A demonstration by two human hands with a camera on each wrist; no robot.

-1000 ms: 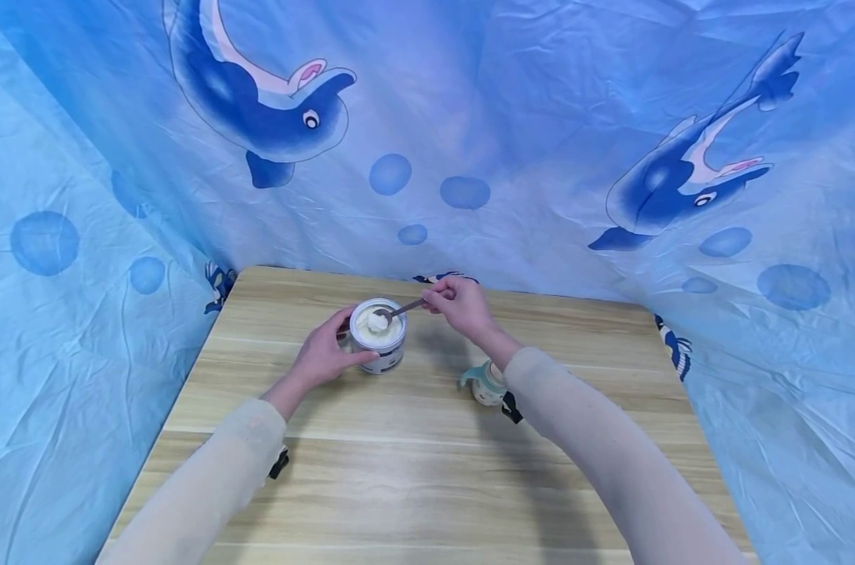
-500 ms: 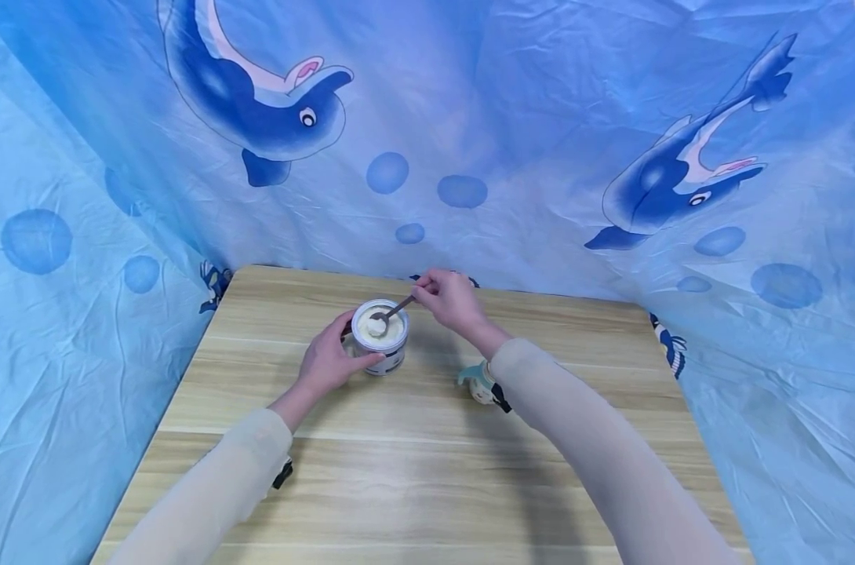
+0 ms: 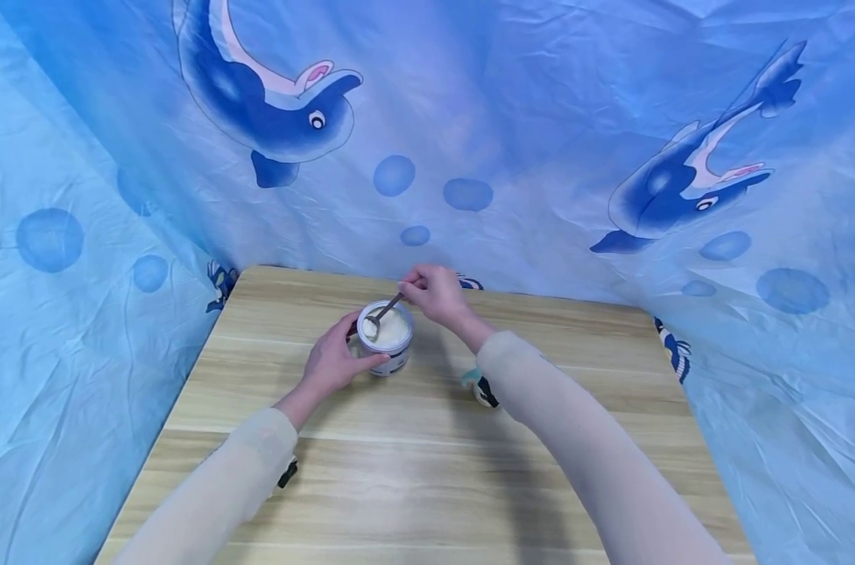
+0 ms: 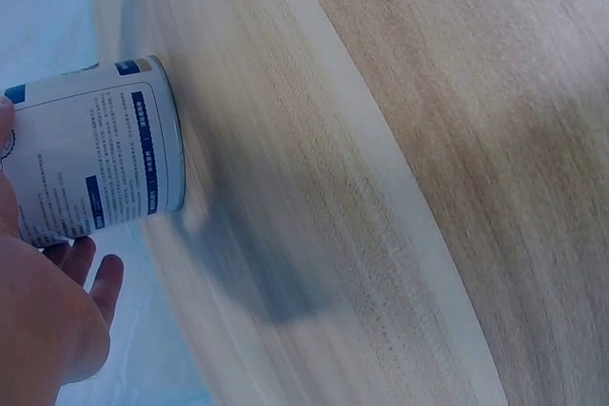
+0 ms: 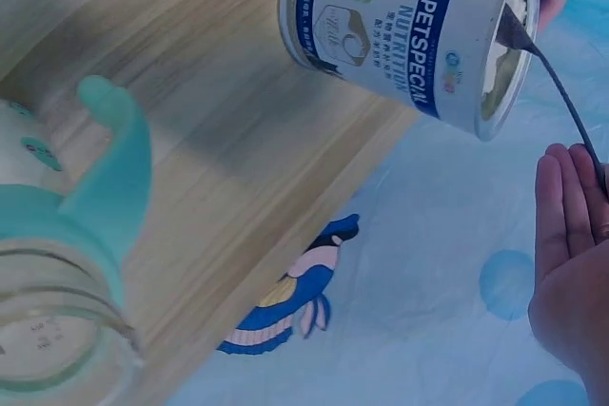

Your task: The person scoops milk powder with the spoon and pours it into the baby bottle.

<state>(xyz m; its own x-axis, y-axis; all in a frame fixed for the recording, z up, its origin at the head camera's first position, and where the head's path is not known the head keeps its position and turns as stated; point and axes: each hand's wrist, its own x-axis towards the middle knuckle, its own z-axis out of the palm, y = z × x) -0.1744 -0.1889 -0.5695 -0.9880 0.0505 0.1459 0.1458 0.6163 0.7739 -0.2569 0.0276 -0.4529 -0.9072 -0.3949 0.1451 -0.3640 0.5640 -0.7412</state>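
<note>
A white and blue can (image 3: 397, 359) of pale powder stands near the table's back edge. My left hand (image 3: 334, 359) grips its side, thumb in front; the left wrist view shows the label side of the can (image 4: 90, 154) and part of my left hand (image 4: 43, 316). My right hand (image 3: 438, 297) pinches the handle of a dark spoon (image 3: 391, 306), whose bowl is in the can's mouth at the powder. In the right wrist view the spoon (image 5: 561, 87) slants from the can (image 5: 404, 30) to my right hand (image 5: 576, 282).
A bottle with a teal handle (image 3: 472, 378) stands right of the can, partly behind my right sleeve; the right wrist view shows the bottle (image 5: 57, 320) with its round glass mouth. Blue patterned cloth (image 3: 526, 196) hangs behind and beside the wooden table (image 3: 399, 471).
My right hand has moved left, bringing the spoon's handle more upright and its bowl toward the can's left side. My left hand still grips the can.
</note>
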